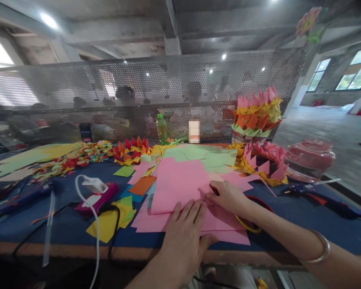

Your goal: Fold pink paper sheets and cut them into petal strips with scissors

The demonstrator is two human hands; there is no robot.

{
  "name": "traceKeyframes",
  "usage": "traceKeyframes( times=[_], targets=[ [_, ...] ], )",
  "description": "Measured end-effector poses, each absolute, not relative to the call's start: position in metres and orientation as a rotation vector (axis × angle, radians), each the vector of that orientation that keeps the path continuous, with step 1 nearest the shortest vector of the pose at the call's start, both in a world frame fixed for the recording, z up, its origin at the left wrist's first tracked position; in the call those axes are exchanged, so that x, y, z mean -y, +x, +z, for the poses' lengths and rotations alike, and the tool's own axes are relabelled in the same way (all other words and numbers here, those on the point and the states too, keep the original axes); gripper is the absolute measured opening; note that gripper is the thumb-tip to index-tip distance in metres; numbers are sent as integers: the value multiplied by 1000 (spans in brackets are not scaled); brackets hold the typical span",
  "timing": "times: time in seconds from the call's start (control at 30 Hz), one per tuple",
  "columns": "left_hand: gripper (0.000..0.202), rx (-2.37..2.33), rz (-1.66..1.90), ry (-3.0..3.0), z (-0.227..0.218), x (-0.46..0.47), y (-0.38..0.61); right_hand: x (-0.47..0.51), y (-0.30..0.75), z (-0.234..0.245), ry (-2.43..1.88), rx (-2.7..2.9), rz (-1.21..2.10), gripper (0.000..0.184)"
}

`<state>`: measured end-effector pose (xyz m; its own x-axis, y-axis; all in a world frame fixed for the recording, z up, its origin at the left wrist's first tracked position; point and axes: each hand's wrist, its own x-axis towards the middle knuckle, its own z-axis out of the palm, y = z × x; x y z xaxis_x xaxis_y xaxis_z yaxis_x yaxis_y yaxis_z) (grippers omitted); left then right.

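Note:
A folded pink sheet of paper [180,176] lies on top of several larger pink sheets [150,220] near the table's front edge. My left hand [186,228] rests flat on the lower edge of the folded sheet, fingers stretched out. At that sheet's right edge is my right hand [228,196], its fingers curled and pinched together on the paper. The fingertips are partly hidden. Under my right wrist shows a yellow and red loop [252,229], possibly a scissors handle. Light green sheets [201,154] lie just behind the pink ones.
A magenta power strip [90,204] with a white plug and cables lies left. Glue guns [327,200] [27,200] lie at both sides. Folded-paper rings [258,162], a pink jar [311,158], a green bottle [161,130] and paper scraps [75,160] stand or lie behind. A perforated metal screen [174,88] borders the table's back.

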<state>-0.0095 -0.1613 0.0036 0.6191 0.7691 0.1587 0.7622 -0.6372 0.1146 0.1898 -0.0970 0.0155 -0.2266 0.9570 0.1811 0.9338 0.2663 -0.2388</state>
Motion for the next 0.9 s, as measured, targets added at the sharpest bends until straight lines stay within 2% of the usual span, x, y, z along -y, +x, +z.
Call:
traceKeyframes(
  times=[0.33, 0.63, 0.83, 0.9],
  targets=[
    [61, -1368, 366, 2834, -1, 159, -3, 96, 193, 17, -1714, 2247, 172, 22],
    [62, -1354, 413, 2831, -2, 158, -3, 91, 201, 20, -1673, 2176, 393, 20],
    [63, -1351, 416, 2826, -5, 156, -3, 90, 206, 19, -1596, 2146, 499, 11],
    [63, -1345, 413, 2814, -5, 156, -3, 90, 208, 19, -1573, 2141, 550, 17]
  ],
)
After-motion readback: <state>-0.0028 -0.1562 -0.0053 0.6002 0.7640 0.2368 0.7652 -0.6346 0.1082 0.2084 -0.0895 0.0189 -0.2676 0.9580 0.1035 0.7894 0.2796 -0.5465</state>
